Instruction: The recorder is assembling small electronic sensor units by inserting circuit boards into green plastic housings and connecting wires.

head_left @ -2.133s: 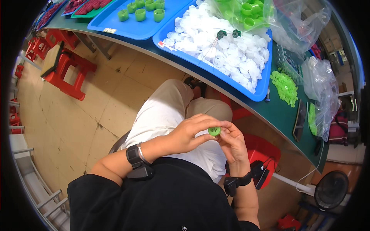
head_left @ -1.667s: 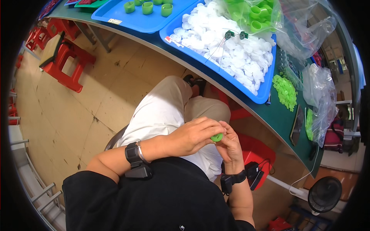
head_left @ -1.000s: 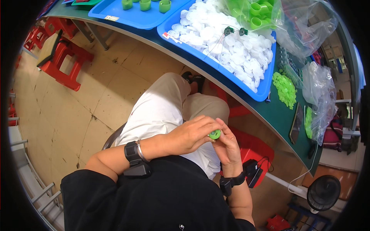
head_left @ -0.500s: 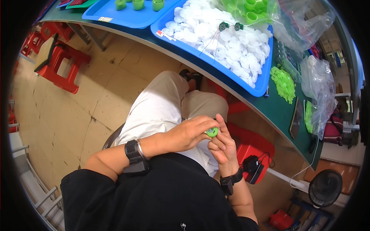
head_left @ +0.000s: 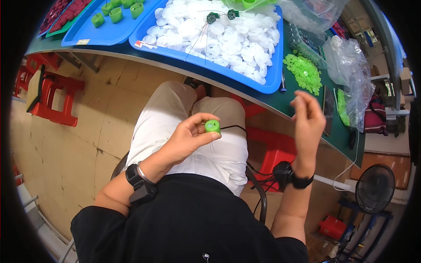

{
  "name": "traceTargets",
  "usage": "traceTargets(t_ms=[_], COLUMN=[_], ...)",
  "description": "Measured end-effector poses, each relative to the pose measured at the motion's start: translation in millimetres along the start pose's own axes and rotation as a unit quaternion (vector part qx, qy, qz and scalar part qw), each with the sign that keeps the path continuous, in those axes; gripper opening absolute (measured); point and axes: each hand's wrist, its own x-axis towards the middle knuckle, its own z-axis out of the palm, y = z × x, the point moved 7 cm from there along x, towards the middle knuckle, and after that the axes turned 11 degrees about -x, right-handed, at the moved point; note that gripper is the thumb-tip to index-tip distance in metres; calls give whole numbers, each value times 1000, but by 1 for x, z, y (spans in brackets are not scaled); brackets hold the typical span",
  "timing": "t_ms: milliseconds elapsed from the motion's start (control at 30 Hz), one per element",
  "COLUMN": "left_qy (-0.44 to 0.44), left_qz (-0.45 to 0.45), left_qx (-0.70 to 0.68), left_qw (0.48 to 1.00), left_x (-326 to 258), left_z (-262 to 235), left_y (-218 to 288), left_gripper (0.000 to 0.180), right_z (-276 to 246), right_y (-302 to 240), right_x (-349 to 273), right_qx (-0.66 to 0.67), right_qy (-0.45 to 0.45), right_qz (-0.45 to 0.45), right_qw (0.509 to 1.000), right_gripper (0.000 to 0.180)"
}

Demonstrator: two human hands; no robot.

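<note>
In front of my lap, my left hand (head_left: 186, 136) pinches a small green plastic cup (head_left: 212, 126) between thumb and fingers. Two dark openings show on the cup's face, and fine wires trail below it. My right hand (head_left: 308, 111) is raised at the table's front edge, apart from the cup, its fingers loosely bent and nothing visible in them. Beyond it lies a heap of small bright green plastic pieces (head_left: 302, 72). A blue tray (head_left: 274, 83) full of white translucent discs (head_left: 219, 44) is on the table, with two small circuit boards (head_left: 213, 17) with thin wires on top.
Another blue tray (head_left: 94, 36) holds several green cups (head_left: 116, 15). Clear plastic bags (head_left: 348, 61) and a phone-like flat object (head_left: 327, 103) lie at the table's right. Red stools (head_left: 57, 103) stand at left; a black fan (head_left: 375, 187) is at lower right.
My hands have separated. The left keeps the green cup and has moved left and slightly away from me; the right has let go and risen toward the table. The view has shifted right.
</note>
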Motion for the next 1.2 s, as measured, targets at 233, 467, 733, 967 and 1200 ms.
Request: traceTargets(t_ms=[233, 467, 733, 967, 1200], left_qy=[-79, -86, -92, -95, -59], left_qz=[51, 65, 1, -89, -133], left_qx=[110, 145, 47, -66, -224], left_qw=[989, 984, 995, 989, 964], left_x=[1, 0, -1, -3, 2], left_z=[10, 8, 8, 7, 7], left_y=[-4, -6, -18, -28, -41], left_gripper=[37, 37, 37, 38, 43], right_z=[-15, -12, -25, 14, 102], right_y=[40, 36, 60, -3, -11], right_x=[54, 50, 45, -16, -96], right_qx=[-299, -318, -63, 167, 242], right_qy=[79, 119, 144, -70, -356], right_qz=[-71, -105, -13, -5, 73], right_qw=[948, 935, 988, 983, 900], right_gripper=[19, 16, 16, 11, 10])
